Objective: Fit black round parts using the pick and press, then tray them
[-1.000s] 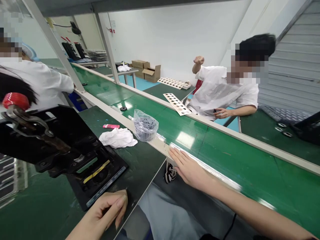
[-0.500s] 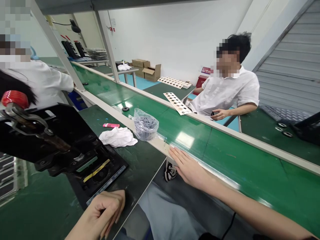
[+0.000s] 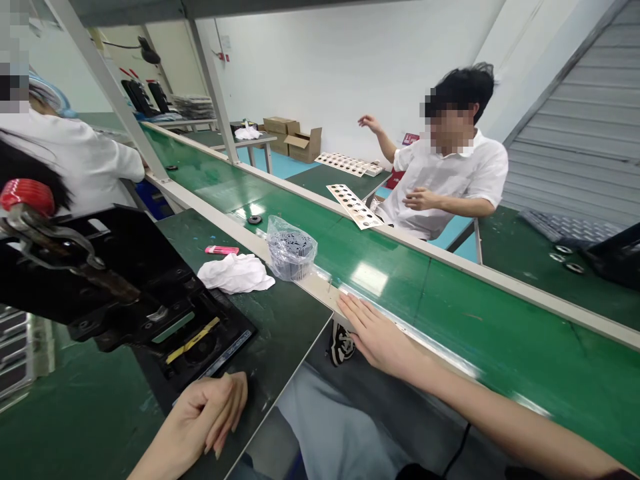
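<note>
My left hand [image 3: 214,415] rests on the dark green worktable [image 3: 295,333], its fingers loosely curled together and nothing visible in them. Just beyond it stands a black clamp fixture [image 3: 200,353] with a yellow strip and a tilted upper plate. My right hand [image 3: 375,335] lies flat with fingers stretched out on the pale edge rail [image 3: 320,287] of the conveyor; it holds nothing. Ahead of its fingertips, a clear plastic bag [image 3: 291,248] of dark ribbed round parts sits on the rail. A crumpled white cloth [image 3: 236,274] lies left of the bag.
A black ring [image 3: 255,219] lies on the green conveyor belt [image 3: 400,280]. Behind the cloth is a pink tool [image 3: 221,250]. Across the belt sits a co-worker [image 3: 445,173], near a card of round parts [image 3: 354,207]. Another person [image 3: 75,153] is at the left.
The co-worker across the belt has raised one arm and lifted the other hand. The belt with its black ring has shifted slightly right. My left hand has turned a little; my right stays put.
</note>
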{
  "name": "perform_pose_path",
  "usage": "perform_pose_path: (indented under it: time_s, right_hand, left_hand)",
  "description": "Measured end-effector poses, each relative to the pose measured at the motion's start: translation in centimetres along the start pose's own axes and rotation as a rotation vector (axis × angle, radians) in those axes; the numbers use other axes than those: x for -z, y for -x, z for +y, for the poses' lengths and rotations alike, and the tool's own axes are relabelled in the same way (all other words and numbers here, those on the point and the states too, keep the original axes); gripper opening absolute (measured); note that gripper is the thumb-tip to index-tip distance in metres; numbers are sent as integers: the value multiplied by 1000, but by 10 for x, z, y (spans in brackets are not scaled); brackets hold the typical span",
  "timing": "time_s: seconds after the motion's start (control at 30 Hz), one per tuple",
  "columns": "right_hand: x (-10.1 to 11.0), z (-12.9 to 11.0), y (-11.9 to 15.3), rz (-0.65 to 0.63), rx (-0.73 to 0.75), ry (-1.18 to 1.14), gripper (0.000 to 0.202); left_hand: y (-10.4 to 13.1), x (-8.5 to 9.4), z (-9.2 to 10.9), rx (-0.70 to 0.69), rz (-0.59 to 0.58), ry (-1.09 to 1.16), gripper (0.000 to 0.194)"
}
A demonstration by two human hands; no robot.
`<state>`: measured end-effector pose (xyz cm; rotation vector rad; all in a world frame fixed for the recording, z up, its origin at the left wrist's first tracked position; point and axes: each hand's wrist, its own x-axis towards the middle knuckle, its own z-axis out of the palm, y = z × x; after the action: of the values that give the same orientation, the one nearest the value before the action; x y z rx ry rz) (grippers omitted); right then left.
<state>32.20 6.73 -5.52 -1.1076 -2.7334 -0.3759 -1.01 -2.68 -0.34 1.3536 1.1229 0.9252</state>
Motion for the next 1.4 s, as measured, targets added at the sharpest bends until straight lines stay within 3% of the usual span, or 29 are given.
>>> perform_pose_path:
  time_s: [0.23, 0.43, 1.0, 1.4]
  right_hand:
    - [-3, 1, 2, 18, -3, -14, 81]
    - [-4, 0, 2, 43, 11, 41, 78]
    - [-4, 0, 2, 62, 10, 10, 79]
    - [-3, 0, 0, 37, 12, 5, 80]
  left_hand:
    - [1, 0, -3, 30, 24, 2, 72]
    - [-4, 6, -13, -97, -68, -20, 72]
    - [-3, 10, -12, -78, -96, -121, 73]
    - [-2, 11, -10, -251, -200, -132, 71]
